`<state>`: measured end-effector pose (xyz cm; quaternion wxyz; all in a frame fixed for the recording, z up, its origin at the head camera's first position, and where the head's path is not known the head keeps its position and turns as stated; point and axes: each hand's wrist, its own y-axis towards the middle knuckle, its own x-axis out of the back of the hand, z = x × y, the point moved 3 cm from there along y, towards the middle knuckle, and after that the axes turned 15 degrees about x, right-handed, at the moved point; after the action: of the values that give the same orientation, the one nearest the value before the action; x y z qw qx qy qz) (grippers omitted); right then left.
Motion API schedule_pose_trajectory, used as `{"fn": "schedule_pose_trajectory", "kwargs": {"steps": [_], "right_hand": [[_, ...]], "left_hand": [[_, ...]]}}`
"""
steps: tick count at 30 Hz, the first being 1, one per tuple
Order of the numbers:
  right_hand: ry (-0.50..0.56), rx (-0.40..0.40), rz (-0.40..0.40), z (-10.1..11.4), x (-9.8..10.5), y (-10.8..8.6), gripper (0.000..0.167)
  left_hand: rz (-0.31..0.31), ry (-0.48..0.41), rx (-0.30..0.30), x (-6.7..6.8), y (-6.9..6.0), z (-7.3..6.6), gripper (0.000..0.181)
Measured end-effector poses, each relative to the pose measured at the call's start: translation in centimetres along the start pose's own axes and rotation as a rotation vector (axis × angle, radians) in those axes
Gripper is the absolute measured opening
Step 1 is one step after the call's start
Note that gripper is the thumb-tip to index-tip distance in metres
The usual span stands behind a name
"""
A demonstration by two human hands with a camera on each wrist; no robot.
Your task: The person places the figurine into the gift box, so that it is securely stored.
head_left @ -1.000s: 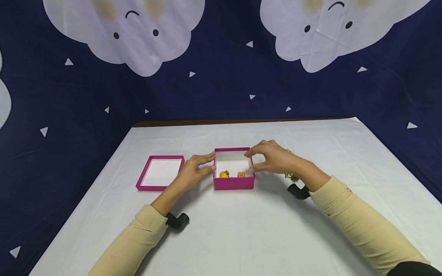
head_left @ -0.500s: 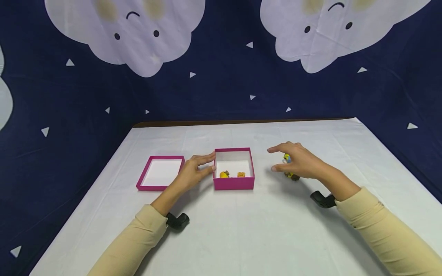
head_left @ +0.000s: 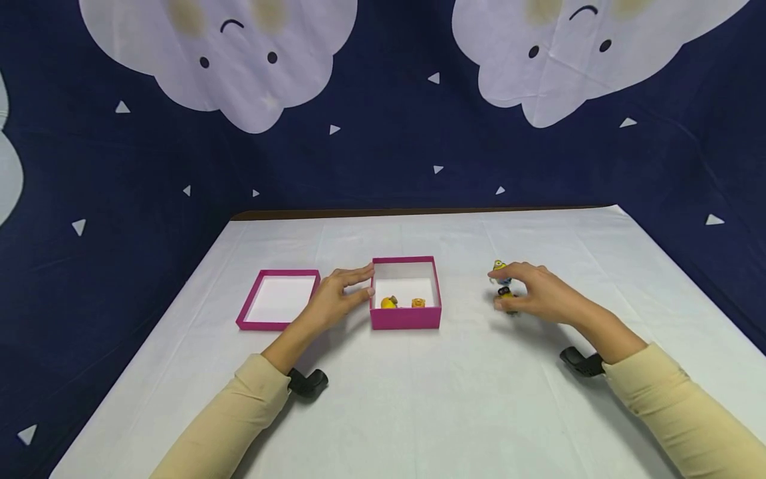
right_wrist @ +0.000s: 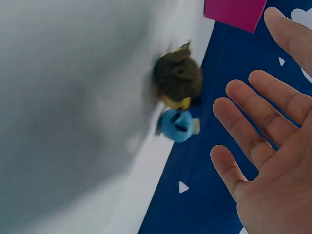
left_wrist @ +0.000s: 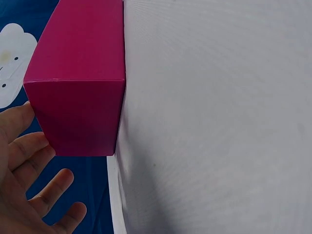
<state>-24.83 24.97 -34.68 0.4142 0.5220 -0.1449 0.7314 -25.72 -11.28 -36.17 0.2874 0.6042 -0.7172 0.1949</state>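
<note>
Sleeves (head_left: 221, 419) come in nearest, one on each side of the pink box (head_left: 405, 319), which stands without its lid on the white-covered bench (head_left: 413, 406). The lid (head_left: 268, 326) lies to the box's left, partly behind the left hand (head_left: 332, 303). That hand grips nothing; its extended fingers rest against the box's left wall. Inside the box, near its front wall, sit a small yellow piece (head_left: 389, 303) and an orange piece (head_left: 418, 303), well apart.

Right of the box, well apart from it, is the right hand (head_left: 541, 293), thumb and fingers spread wide, with no hold on anything. Two small figures lie on its box-ward side, far nearer to it than to the left hand. The dark-goggled figure (head_left: 504, 291) shows between thumb and forefinger; contact is unclear and its long axis is partly hidden. Just beyond, the blue-and-yellow figure (head_left: 499, 268) seems upright beside the forefinger's tip.

Behind the box hangs a dark blue backdrop (head_left: 383, 166).
</note>
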Motion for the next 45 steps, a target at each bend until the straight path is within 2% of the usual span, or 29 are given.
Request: {"fn": "schedule_pose_trajectory", "kwargs": {"steps": [3,16,28,45], "right_hand": [[-0.015,-0.002,-0.005,-0.5,-0.1,-0.4,0.059],[-0.011,-0.039,0.061,-1.8,-0.4,-1.2,0.067],[0.009,-0.032,0.028,-3.0,-0.7,-1.7,0.063],[-0.003,-0.061,0.069,-3.5,-0.9,-1.8,0.060]], "left_hand": [[-0.002,0.000,-0.003,0.0,0.0,0.0,0.043],[0.000,0.000,-0.003,-0.1,0.0,0.0,0.044],[0.002,0.001,-0.005,0.1,0.0,-0.3,0.044],[0.002,0.001,0.001,0.0,0.0,0.0,0.045]]}}
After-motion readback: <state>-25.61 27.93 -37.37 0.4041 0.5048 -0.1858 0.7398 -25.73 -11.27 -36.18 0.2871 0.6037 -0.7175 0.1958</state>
